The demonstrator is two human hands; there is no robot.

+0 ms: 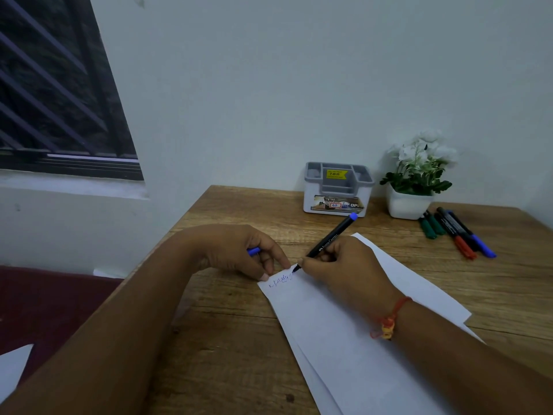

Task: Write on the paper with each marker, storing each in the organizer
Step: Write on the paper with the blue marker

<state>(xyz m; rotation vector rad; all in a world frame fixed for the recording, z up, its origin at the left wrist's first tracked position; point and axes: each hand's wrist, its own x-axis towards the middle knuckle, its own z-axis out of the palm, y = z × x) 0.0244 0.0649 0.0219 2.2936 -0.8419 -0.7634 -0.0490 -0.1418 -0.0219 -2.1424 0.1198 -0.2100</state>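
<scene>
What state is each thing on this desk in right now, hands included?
paper: flat, short blue scribble at its top corner, pressed by the left hand.
blue marker: uncapped, tip on the paper, gripped by the right hand.
blue cap: off, held in the left hand.
organizer: upright, no marker showing in it.
loose markers: capped, lying beside the plant pot.

wooden desk (239, 339) vs pale wall (299, 85), barred window (59, 100) at left, dim light.

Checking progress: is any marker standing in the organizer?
No, nothing sticks up from the organizer; the spare markers lie on the table, and the right hand holds another marker.
</scene>
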